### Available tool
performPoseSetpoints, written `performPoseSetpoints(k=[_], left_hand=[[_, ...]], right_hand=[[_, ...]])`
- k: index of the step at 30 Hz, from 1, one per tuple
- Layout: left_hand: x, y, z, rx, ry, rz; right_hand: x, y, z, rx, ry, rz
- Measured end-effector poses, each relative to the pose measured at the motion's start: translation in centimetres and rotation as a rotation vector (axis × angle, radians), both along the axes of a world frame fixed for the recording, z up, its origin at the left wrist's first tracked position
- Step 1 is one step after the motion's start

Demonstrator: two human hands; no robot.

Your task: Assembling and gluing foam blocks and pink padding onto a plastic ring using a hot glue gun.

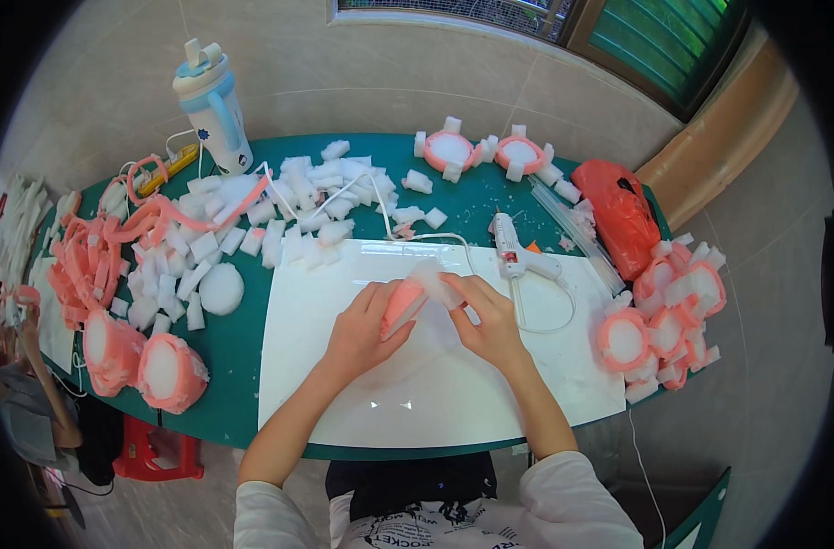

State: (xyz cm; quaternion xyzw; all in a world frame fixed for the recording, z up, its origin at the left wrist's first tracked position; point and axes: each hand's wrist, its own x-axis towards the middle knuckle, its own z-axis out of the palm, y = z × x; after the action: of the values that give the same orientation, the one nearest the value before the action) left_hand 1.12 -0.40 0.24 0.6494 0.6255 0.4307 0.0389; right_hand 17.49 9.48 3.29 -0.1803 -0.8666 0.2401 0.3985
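Note:
Above a glossy white board [344, 412], my left hand [357, 331] is closed round a pink foam ring [402, 304], tilted on its edge. My right hand [487, 322] pinches a white foam piece [443, 287] against the ring's upper right side. Whether the two foam parts are joined cannot be seen, as fingers cover part of them. Beyond my right hand, a white glue gun [519, 258] lies at the board's far edge, its cable looping beside it.
White foam blocks [293, 197] and pink foam strips [83, 261] heap on the left. Finished-looking foam rings [623, 340] pile at right, near a red plastic bag [616, 220]. A tall bottle [217, 114] stands at the back left. Another person's arm [46, 375] shows at far left.

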Motion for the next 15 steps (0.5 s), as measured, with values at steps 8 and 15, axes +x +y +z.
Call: performPoseSetpoints(k=[8,15], left_hand=[[-0.08,0.0,0.17,-0.064,-0.07,-0.048],[-0.22,0.1,-0.15,-0.031,-0.068,-0.072]], right_hand=[[0.17,0.12,0.03,0.021,-0.015,0.013],[0.09,0.02,0.58,0.012,-0.016,0.008]])
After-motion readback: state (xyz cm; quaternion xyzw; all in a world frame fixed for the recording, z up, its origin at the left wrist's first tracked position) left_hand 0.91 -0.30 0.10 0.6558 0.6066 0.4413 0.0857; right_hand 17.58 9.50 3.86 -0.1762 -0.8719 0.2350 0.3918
